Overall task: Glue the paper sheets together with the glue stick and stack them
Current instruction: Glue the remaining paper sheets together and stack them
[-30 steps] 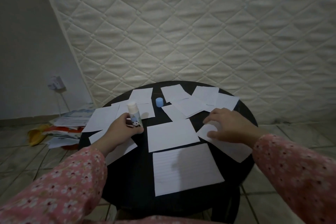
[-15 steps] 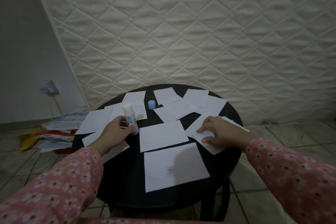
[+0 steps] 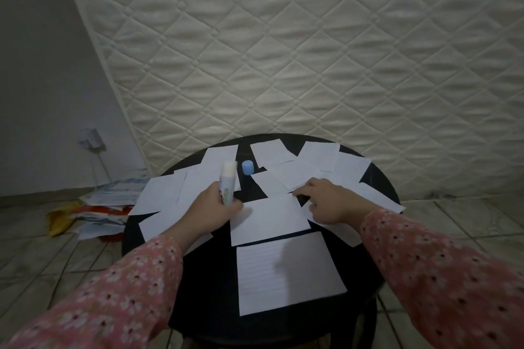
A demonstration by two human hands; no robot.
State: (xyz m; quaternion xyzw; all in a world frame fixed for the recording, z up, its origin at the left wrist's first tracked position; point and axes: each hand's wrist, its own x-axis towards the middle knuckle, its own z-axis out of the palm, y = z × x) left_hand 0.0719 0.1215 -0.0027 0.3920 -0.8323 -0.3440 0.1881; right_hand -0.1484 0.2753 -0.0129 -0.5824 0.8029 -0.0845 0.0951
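Observation:
Several white paper sheets lie scattered on a round black table point(image 3: 380, 195). My left hand point(image 3: 211, 210) grips an uncapped white glue stick point(image 3: 228, 183) upright over the table's left half. Its blue cap point(image 3: 247, 168) stands apart on the table, behind the stick. My right hand point(image 3: 329, 201) rests on a sheet point(image 3: 377, 201) at the right, fingers bent, fingertips at the sheet's left edge. A blank sheet point(image 3: 269, 218) lies between my hands. A lined sheet point(image 3: 286, 269) lies nearest me.
A quilted white mattress point(image 3: 283, 51) leans against the wall behind the table. A heap of papers and plastic bags point(image 3: 96, 212) lies on the tiled floor at the left, under a wall socket point(image 3: 90, 137) with a cable.
My right hand has slid left along its sheet toward the middle sheet. My left hand has drifted slightly right with the glue stick. The camera has tilted upward.

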